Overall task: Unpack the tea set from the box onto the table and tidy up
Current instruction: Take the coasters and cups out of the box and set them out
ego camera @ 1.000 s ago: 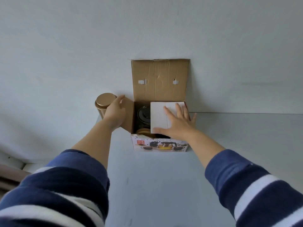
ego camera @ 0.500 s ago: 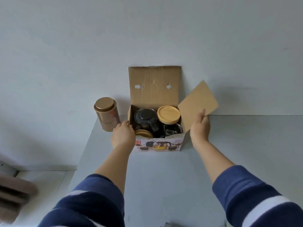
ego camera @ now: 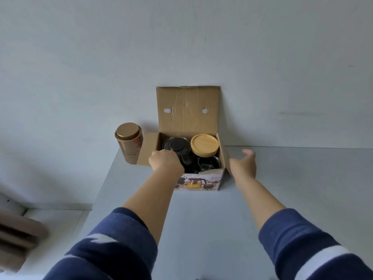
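An open cardboard box [ego camera: 187, 110] stands at the back of the grey table [ego camera: 201, 219], its rear flap upright against the wall. Inside I see a black-lidded teapot [ego camera: 176, 145], a jar with a round wooden lid [ego camera: 204, 145] and a glass cup [ego camera: 209, 163]. My left hand [ego camera: 165, 161] reaches into the box's front left corner, right beside the teapot's handle. Its fingers curl downward out of sight. My right hand [ego camera: 243, 166] is spread open just outside the box's right wall, against the folded-down right flap.
A gold tea tin [ego camera: 129, 142] stands left of the box, touching the lowered left flap [ego camera: 147, 148]. The table's left edge runs close to the tin. A blurred brown object [ego camera: 18, 239] lies on the floor at the lower left. The wall is right behind the box.
The white insert that covered the contents a second ago is gone. The right flap went from raised to folded down. My left hand moved from the box's front edge into the box.
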`<state>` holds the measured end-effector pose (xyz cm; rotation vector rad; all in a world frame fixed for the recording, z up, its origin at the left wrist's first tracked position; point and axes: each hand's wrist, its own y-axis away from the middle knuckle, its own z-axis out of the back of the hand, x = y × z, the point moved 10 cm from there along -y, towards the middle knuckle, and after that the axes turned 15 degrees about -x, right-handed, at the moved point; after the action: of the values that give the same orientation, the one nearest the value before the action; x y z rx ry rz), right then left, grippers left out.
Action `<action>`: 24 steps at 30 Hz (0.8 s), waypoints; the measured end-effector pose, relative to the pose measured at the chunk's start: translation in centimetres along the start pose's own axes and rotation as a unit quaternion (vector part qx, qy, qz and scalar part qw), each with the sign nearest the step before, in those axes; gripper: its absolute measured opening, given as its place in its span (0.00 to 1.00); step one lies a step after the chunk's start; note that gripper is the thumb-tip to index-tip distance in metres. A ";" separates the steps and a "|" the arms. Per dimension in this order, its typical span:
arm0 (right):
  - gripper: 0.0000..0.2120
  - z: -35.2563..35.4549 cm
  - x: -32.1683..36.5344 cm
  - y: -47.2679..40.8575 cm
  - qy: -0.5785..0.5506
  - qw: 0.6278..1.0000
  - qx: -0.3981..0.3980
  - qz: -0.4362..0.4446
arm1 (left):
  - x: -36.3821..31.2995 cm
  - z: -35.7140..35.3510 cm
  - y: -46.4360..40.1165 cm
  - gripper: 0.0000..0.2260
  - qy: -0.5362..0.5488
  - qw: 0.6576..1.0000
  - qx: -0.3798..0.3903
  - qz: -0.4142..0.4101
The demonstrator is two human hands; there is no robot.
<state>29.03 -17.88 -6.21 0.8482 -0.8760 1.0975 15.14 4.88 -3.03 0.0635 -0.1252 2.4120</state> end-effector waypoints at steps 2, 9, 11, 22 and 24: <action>0.21 -1.3 5.1 0.7 0.067 0.973 0.030 0.218 | -0.7 -0.6 -0.1 0.11 -0.024 0.999 0.041 0.000; 0.31 -9.9 7.5 2.2 0.282 0.832 0.250 0.406 | -0.9 -3.0 -0.7 0.15 -0.064 0.988 0.132 0.054; 0.33 -11.2 7.2 1.6 0.319 0.812 0.267 0.410 | -0.5 -3.7 -1.1 0.15 -0.063 0.984 0.142 0.084; 0.30 -12.9 7.5 0.9 0.355 0.782 0.250 0.447 | 0.3 -4.6 -1.5 0.17 -0.084 0.975 0.138 0.156; 0.30 -12.9 7.5 0.8 0.352 0.781 0.251 0.450 | 0.3 -4.5 -1.3 0.18 -0.096 0.976 0.129 0.148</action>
<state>31.94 -3.36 -4.64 0.3061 -0.2899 2.3789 15.79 6.54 -7.37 0.4243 0.1001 2.7039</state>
